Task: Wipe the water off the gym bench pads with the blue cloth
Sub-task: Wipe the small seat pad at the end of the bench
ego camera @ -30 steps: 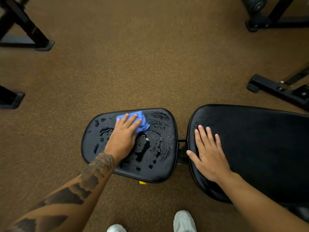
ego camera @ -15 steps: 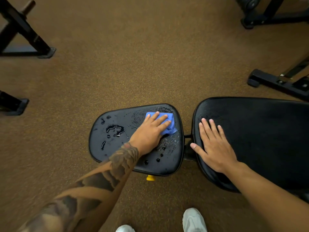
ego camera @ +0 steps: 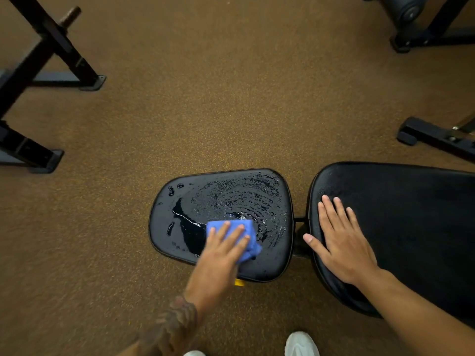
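The left hand (ego camera: pixel 221 255), grip spread flat, pressed the blue cloth (ego camera: pixel 248 226) toward the wet seat pad (ego camera: pixel 180 199)'s near edge; soft and limp, it likely handled best bunched under the palm.

Floor: brown speckled flooring (ego camera: pixel 231 111) — fills most of the frame.
Upper left: black metal rack legs (ego camera: pixel 64 47), flat feet on the floor.
Upper right: black machine base (ego camera: pixel 424 34).
Right edge: black floor bar (ego camera: pixel 434 137) — lying flat.
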`<move>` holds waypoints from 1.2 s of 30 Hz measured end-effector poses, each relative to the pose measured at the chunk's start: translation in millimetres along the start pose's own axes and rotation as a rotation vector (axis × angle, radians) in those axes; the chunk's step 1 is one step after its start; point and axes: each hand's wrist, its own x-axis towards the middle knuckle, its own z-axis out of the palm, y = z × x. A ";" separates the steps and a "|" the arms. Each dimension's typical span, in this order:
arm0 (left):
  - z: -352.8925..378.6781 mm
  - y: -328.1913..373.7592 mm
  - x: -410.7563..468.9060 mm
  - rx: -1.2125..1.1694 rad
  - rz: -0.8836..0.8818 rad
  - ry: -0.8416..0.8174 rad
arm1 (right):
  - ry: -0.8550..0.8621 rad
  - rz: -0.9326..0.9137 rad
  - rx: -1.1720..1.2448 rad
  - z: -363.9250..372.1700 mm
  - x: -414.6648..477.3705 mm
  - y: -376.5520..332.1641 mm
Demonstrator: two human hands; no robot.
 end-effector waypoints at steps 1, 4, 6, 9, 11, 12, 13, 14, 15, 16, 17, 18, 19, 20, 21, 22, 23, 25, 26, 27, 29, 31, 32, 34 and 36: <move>7.1 14.3 7.5 0.010 0.081 -0.004 | 0.007 0.000 0.001 0.1 0.4 0.0; 15.7 29.8 52.0 0.030 0.130 -0.002 | 0.017 -0.003 0.003 1.4 2.2 1.1; 13.7 19.1 82.6 0.047 0.074 -0.004 | 0.025 -0.006 0.002 3.2 2.4 2.9; 3.3 -18.3 101.3 0.018 -0.080 0.011 | 0.026 -0.006 0.000 5.1 1.7 4.0; -4.3 -46.0 89.3 0.011 -0.170 0.052 | 0.027 -0.008 -0.001 5.4 1.4 3.9; -7.4 -54.6 77.9 0.013 -0.192 0.070 | 0.024 -0.006 -0.001 5.5 1.5 3.8; -10.2 -57.7 64.2 0.014 -0.201 0.082 | 0.021 -0.002 0.000 5.6 1.3 4.1; -11.7 -55.5 50.0 0.015 -0.204 0.087 | 0.018 0.003 0.002 5.6 1.1 4.4; -12.1 -49.1 36.0 0.022 -0.199 0.089 | 0.016 0.007 0.004 5.5 0.7 4.3; -10.4 -39.9 23.8 0.031 -0.181 0.082 | 0.013 0.012 0.004 5.5 0.5 4.0; -8.6 -28.1 14.4 0.042 -0.150 0.067 | 0.009 0.017 0.002 4.9 0.3 3.3; -5.9 -17.1 8.5 0.051 -0.103 0.049 | 0.003 0.023 -0.001 4.4 0.2 1.9; -3.2 -7.4 6.6 0.059 -0.045 0.031 | -0.002 0.030 -0.003 4.1 0.6 0.0; 0.3 -0.6 9.6 0.069 0.011 0.010 | -0.005 0.040 0.001 3.6 1.1 -1.8; 1.7 3.3 17.3 0.076 0.058 -0.004 | -0.005 0.050 0.009 3.4 1.7 -3.5; 2.3 4.6 28.6 0.081 0.092 -0.020 | -0.002 0.059 0.015 3.0 2.2 -4.7; 1.8 4.1 40.3 0.083 0.117 -0.037 | 0.001 0.064 0.017 2.7 2.1 -5.2; 0.4 -5.1 64.5 0.074 0.150 -0.069 | 0.000 0.068 0.008 2.9 2.1 -4.7; -0.5 -13.4 75.5 0.064 0.150 -0.073 | -0.002 0.069 0.003 3.0 1.9 -4.5; -3.2 -23.3 84.7 0.051 0.135 -0.063 | 0.002 0.071 0.000 3.1 1.7 -4.3; -13.1 -47.6 96.7 0.031 0.050 -0.038 | 0.015 0.078 0.005 4.1 1.8 -4.6; -20.2 -78.3 98.2 0.036 -0.059 -0.005 | 0.017 0.082 0.015 4.6 2.2 -5.2; -23.2 -92.2 93.2 0.043 -0.104 0.018 | 0.018 0.081 0.020 4.9 2.3 -5.3; -27.4 -106.5 72.8 0.042 -0.163 0.050 | 0.016 0.080 0.025 4.7 1.5 -5.3; -28.5 -101.0 45.5 0.037 -0.178 0.083 | 0.012 0.081 0.030 4.4 1.4 -5.4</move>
